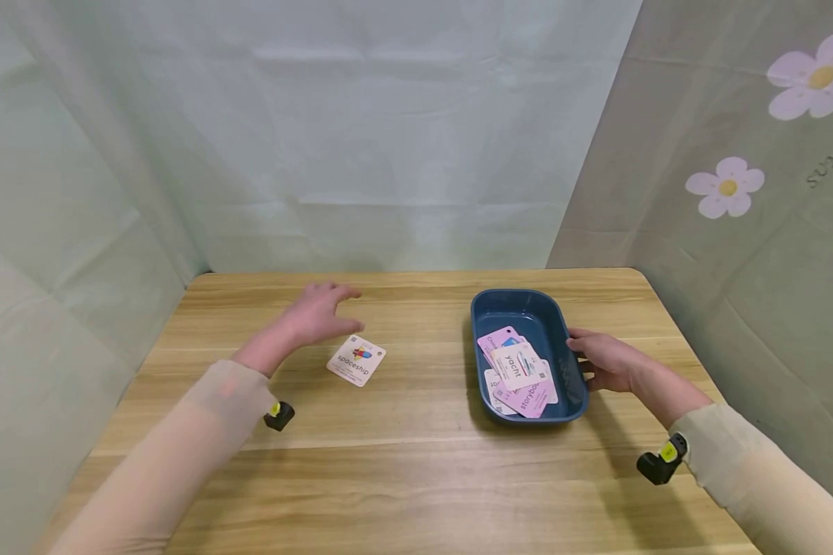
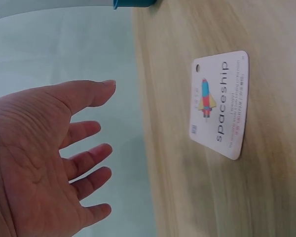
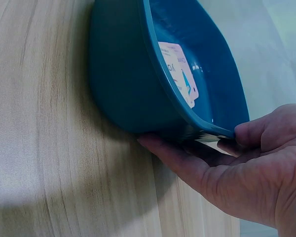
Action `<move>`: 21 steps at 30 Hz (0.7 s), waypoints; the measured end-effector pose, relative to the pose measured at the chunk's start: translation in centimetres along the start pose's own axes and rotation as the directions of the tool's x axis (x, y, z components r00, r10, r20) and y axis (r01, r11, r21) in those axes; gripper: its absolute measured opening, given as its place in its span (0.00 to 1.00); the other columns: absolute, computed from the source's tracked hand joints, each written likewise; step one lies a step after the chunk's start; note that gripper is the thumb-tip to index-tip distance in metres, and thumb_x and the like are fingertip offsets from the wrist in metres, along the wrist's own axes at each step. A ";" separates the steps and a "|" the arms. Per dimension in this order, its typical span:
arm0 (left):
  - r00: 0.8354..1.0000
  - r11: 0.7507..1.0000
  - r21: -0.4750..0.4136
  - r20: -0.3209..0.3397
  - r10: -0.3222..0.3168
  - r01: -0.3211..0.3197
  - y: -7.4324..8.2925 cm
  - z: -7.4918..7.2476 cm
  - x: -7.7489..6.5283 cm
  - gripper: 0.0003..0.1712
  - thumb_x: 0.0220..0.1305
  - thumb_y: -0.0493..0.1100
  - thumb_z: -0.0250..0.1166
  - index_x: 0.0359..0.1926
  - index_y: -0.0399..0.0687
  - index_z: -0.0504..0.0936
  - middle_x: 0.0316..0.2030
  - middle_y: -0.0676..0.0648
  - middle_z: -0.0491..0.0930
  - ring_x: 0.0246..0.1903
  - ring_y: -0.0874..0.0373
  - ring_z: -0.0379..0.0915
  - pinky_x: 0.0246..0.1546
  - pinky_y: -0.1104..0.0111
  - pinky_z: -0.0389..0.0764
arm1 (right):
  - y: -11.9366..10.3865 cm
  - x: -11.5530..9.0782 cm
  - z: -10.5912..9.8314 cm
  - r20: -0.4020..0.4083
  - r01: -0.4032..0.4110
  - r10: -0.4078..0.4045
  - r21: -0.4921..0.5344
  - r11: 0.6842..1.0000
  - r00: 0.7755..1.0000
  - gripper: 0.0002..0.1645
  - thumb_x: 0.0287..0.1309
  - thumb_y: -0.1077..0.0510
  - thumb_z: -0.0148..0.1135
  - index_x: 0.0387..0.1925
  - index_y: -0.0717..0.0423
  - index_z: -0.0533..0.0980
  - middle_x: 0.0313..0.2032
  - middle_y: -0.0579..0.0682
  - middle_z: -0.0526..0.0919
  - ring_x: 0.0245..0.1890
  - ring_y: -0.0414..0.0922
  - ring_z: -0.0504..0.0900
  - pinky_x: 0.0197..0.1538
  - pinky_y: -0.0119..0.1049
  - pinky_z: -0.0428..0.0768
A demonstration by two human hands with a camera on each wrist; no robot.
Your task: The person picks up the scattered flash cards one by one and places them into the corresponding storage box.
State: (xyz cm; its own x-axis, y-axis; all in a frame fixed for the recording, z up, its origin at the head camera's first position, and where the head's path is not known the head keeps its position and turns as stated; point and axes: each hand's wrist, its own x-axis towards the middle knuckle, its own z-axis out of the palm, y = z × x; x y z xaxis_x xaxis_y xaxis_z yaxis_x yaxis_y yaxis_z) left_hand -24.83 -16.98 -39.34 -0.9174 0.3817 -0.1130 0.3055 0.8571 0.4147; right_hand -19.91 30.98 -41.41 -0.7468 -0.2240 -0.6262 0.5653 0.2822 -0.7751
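Observation:
A square white card (image 1: 356, 360) printed "spaceship" with a colourful rocket lies face up on the table. My left hand (image 1: 317, 314) hovers just beyond it, thumb and fingers spread apart; the left wrist view shows that hand (image 2: 49, 158) with its palm bare and the card (image 2: 219, 103) off to one side. At the right stands a dark blue plastic bin (image 1: 561, 354) holding several cards, with a "yacht" card (image 1: 519, 365) on top. My right hand (image 1: 607, 360) grips the bin's right side, one fingertip on the rim and others against the outer wall.
The wooden table (image 1: 403, 470) ends at a back edge against a pale curtain (image 1: 389, 154). Another curtain with printed flowers (image 1: 727, 187) hangs along the right side. A low wall of the bin surrounds the piled cards.

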 end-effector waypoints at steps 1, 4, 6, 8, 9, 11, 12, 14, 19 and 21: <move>1.000 1.000 -0.004 0.004 -0.002 0.002 0.0 0.1 0.0 0.41 0.65 0.54 0.69 0.73 0.44 0.69 0.71 0.31 0.63 0.70 0.29 0.53 0.66 0.35 0.57 | 0.0 0.0 0.0 -0.001 -0.001 0.001 0.000 1.000 1.000 0.35 0.83 0.57 0.31 0.81 0.56 0.34 0.76 0.70 0.45 0.71 0.67 0.54 0.64 0.69 0.66; 1.000 1.000 -0.015 0.017 -0.008 0.009 -0.1 0.5 -0.1 0.40 0.64 0.53 0.70 0.72 0.44 0.71 0.71 0.30 0.63 0.70 0.28 0.53 0.66 0.34 0.58 | 0.0 0.0 0.0 0.001 -0.002 0.002 0.001 1.000 1.000 0.35 0.83 0.57 0.31 0.81 0.56 0.34 0.76 0.70 0.44 0.71 0.68 0.54 0.64 0.69 0.66; 1.000 1.000 -0.012 0.022 -0.007 0.007 -0.2 0.8 -0.1 0.39 0.63 0.52 0.71 0.71 0.43 0.72 0.70 0.30 0.64 0.69 0.28 0.54 0.65 0.34 0.59 | 0.0 0.1 0.0 0.003 -0.002 0.002 0.002 1.000 1.000 0.35 0.83 0.57 0.31 0.81 0.56 0.34 0.77 0.70 0.43 0.72 0.68 0.52 0.64 0.70 0.65; 1.000 1.000 -0.002 0.025 -0.006 0.006 -0.2 1.1 0.0 0.39 0.63 0.52 0.71 0.70 0.43 0.73 0.70 0.30 0.65 0.69 0.28 0.55 0.65 0.35 0.60 | 0.0 0.0 -0.1 0.005 -0.003 0.003 0.000 1.000 1.000 0.35 0.83 0.57 0.31 0.81 0.56 0.34 0.77 0.70 0.42 0.72 0.69 0.52 0.64 0.70 0.65; 1.000 1.000 0.007 0.026 -0.005 0.004 -0.2 1.2 0.0 0.38 0.63 0.53 0.72 0.70 0.43 0.73 0.69 0.30 0.65 0.68 0.28 0.56 0.65 0.36 0.60 | 0.0 0.0 -0.1 0.005 -0.003 0.003 -0.002 1.000 1.000 0.35 0.83 0.57 0.31 0.81 0.56 0.34 0.77 0.70 0.42 0.73 0.69 0.51 0.64 0.70 0.65; 1.000 1.000 0.029 0.029 -0.002 0.001 -0.3 1.5 0.1 0.38 0.63 0.53 0.71 0.69 0.42 0.74 0.68 0.30 0.67 0.68 0.28 0.57 0.66 0.37 0.60 | 0.0 0.0 -0.1 0.005 -0.005 0.005 -0.004 1.000 1.000 0.35 0.83 0.57 0.31 0.81 0.56 0.34 0.77 0.70 0.42 0.73 0.69 0.51 0.64 0.70 0.65; 1.000 0.999 0.042 0.031 -0.004 0.002 -0.3 1.7 0.1 0.38 0.63 0.54 0.71 0.69 0.42 0.74 0.68 0.30 0.67 0.68 0.28 0.58 0.66 0.38 0.60 | 0.0 0.0 -0.1 0.004 -0.006 0.006 -0.004 1.000 1.000 0.35 0.83 0.57 0.31 0.81 0.56 0.34 0.77 0.70 0.42 0.73 0.69 0.51 0.64 0.70 0.65; 0.999 0.997 0.067 0.033 -0.029 0.027 -0.4 2.1 0.0 0.38 0.63 0.55 0.70 0.68 0.41 0.75 0.67 0.30 0.69 0.68 0.28 0.59 0.67 0.39 0.60 | 0.0 0.0 -0.1 0.003 -0.006 0.006 -0.004 1.000 1.000 0.35 0.83 0.57 0.31 0.81 0.56 0.34 0.77 0.70 0.42 0.73 0.69 0.51 0.64 0.71 0.65; 0.986 0.974 0.158 0.019 -0.166 0.161 -0.1 3.1 -0.5 0.42 0.62 0.63 0.69 0.66 0.38 0.76 0.62 0.31 0.75 0.63 0.31 0.65 0.60 0.41 0.69 | 0.0 0.1 -0.2 0.013 0.000 0.000 -0.005 1.000 1.000 0.35 0.83 0.57 0.31 0.81 0.57 0.33 0.77 0.70 0.41 0.73 0.69 0.51 0.65 0.70 0.64; 0.977 0.960 0.188 0.005 -0.212 0.208 0.1 3.5 -0.7 0.44 0.60 0.66 0.69 0.64 0.37 0.77 0.58 0.31 0.76 0.60 0.32 0.67 0.55 0.42 0.72 | 0.0 0.1 -0.2 0.013 0.001 -0.001 -0.002 1.000 1.000 0.35 0.83 0.57 0.31 0.81 0.57 0.33 0.77 0.70 0.42 0.73 0.69 0.51 0.65 0.70 0.64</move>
State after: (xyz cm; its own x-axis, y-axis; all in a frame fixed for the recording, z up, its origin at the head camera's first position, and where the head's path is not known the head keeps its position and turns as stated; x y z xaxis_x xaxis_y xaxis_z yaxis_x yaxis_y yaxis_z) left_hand -23.30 -15.95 -42.44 -0.9601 0.1926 -0.2026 0.1507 0.9671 0.2049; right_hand -20.02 31.12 -41.47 -0.7424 -0.2365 -0.6268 0.5642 0.2837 -0.7754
